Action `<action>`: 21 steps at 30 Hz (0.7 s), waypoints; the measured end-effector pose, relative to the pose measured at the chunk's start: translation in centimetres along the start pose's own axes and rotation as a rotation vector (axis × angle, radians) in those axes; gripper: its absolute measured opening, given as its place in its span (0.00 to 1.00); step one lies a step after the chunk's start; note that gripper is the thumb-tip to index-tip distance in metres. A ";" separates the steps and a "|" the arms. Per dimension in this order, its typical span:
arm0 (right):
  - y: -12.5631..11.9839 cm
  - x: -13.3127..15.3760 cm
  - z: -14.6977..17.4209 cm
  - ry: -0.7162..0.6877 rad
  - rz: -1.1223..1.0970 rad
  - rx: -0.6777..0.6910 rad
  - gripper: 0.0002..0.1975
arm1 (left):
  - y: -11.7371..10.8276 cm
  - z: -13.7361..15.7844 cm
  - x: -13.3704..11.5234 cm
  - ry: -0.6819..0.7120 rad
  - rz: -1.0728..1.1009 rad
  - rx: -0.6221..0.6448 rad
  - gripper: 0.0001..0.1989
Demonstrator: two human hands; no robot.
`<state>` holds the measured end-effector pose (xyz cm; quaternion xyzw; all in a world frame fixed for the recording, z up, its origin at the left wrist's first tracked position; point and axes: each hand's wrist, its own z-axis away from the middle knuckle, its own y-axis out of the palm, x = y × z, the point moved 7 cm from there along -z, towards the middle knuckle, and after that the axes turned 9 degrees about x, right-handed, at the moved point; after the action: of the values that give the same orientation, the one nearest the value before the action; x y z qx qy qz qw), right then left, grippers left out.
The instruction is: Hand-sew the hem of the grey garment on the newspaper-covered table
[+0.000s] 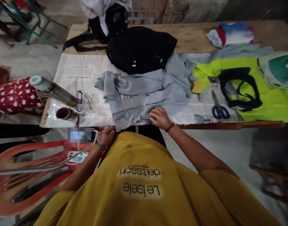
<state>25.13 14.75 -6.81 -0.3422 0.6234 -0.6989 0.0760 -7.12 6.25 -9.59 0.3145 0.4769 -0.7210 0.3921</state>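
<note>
A crumpled grey garment (144,103) lies along the near side of the table, its lower left corner reaching the edge. At that corner, my left hand (107,135) is closed, fingers curled against the cloth's edge; the fingertips are partly hidden. My right hand (161,118) rests on the lower right part of the garment, its fingers bent over the fabric and the thumb a little apart from them. Beyond the cloth sits a black bag (139,47). To the right of my right hand are dark-handled scissors (219,108), lying apart from it.
Newspaper (75,70) covers the wooden table. A bottle (58,91), glasses (83,99) and a brown cup (65,114) stand left. Right are a yellow-green garment (248,62), a black strap loop (257,94) and an iron (278,70). A red plastic chair (42,146) carries a phone (81,135).
</note>
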 end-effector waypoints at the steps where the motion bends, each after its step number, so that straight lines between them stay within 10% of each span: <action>1: 0.5 0.5 -0.3 -0.010 -0.014 0.003 0.12 | 0.0 -0.1 -0.2 0.004 -0.009 -0.001 0.12; 21: 3.2 -2.8 -1.0 -0.034 0.133 0.047 0.15 | 0.2 0.1 -1.0 0.008 -0.088 -0.001 0.10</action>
<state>25.66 16.38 -10.80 -0.3101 0.6268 -0.7008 0.1408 -6.48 6.40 -8.77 0.2960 0.4923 -0.7360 0.3583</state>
